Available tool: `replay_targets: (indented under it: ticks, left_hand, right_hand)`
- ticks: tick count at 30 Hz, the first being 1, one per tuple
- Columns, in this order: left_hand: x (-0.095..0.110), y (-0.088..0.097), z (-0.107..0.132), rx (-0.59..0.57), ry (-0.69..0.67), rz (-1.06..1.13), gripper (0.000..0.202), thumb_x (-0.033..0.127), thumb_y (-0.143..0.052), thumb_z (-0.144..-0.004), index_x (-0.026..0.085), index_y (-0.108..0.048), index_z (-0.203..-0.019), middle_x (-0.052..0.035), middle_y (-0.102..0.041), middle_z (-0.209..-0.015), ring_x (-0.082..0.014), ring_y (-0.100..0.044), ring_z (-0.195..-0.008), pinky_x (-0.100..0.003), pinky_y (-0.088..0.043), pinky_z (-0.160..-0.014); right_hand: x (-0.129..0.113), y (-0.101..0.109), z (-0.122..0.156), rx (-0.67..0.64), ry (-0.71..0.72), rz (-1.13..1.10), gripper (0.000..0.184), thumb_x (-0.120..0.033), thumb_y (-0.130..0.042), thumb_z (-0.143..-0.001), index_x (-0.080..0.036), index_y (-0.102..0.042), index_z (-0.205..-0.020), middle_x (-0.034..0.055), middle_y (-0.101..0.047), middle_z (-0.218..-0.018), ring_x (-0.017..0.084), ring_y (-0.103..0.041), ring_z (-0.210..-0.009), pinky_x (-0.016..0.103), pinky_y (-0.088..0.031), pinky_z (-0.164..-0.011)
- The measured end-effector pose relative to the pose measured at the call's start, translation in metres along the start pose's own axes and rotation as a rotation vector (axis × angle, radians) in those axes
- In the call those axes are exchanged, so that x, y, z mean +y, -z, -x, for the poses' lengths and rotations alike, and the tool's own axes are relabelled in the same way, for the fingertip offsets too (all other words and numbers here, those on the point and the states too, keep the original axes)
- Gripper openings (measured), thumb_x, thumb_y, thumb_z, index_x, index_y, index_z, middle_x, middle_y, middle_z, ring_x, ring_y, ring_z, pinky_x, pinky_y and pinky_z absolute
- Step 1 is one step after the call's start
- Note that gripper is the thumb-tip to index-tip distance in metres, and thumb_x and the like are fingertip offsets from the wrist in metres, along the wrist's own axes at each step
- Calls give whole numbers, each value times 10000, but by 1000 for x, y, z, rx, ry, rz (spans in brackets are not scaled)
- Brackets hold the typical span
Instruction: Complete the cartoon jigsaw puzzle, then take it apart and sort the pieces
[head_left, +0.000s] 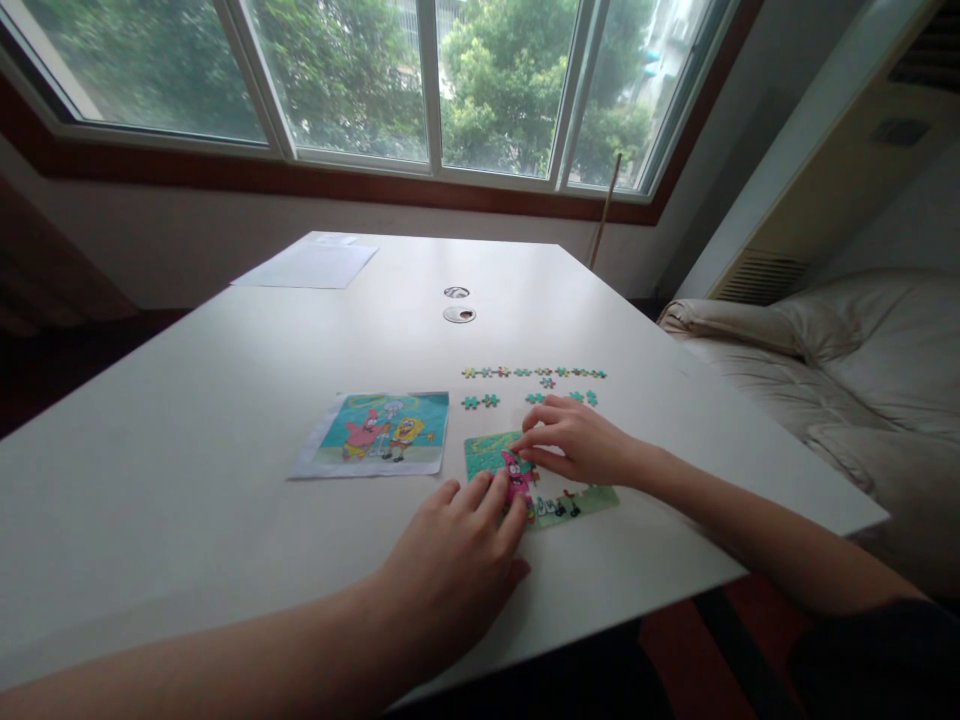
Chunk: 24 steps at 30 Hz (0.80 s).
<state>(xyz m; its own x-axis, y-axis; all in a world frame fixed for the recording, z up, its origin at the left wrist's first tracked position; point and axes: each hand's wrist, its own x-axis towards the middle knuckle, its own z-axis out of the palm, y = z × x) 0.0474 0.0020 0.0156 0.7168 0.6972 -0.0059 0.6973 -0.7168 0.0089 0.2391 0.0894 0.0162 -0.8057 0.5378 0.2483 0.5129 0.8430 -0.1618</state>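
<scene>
Left hand [465, 535], fingers slightly spread, rests on the partly joined puzzle [517, 479], right of the printed picture [382, 430], while right hand [566, 437] curves over its far side, pinching something or not I cannot tell, so uneven pressing could perhaps split it.

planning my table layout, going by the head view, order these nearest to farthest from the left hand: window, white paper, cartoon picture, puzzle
1. Puzzle: partly under the left hand.
2. Cartoon picture: ahead, slightly left.
3. White paper: far left of the table.
4. Window: beyond the table's far edge.
</scene>
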Motion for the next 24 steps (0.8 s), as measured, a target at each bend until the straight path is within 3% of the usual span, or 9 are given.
replay_targets:
  ticks: [5,9,15,24]
  left_hand:
    - [0,-2,2,-3,5,-2,469,350,-429,-840,149,-384,-1261,-149,-418,-1295,-296,-386,-1170,-441,-381,-875]
    - [0,-4,2,2,18,3,484,362,-410,-848,150,-361,-1281,-146,-388,-1319,-293,-361,-1192,-432,-370,-888]
    - [0,-8,3,-15,26,22,529,407,-400,-850,169,-308,-1313,-129,-361,-1342,-294,-329,-1215,-453,-321,-929]
    - [7,-7,10,-34,-32,23,517,425,-348,-866,154,-331,-1306,-122,-363,-1342,-301,-326,-1205,-456,-305,-937]
  right_hand:
    - [57,3,-2,163,-190,-17,206,-209,-455,-835,-189,-641,-922,54,-642,-865,162,-532,-810,304,-399,-773]
    - [89,1,-1,142,-259,-11,227,-179,-477,-804,-184,-639,-963,55,-654,-906,165,-551,-815,300,-410,-778]
    - [87,-6,0,98,-298,-36,220,-214,-514,-772,-171,-645,-943,57,-641,-885,146,-557,-766,256,-421,-727]
    - [93,1,-2,-65,-507,-139,259,-276,-577,-719,-168,-627,-949,16,-629,-802,99,-506,-621,202,-382,-602]
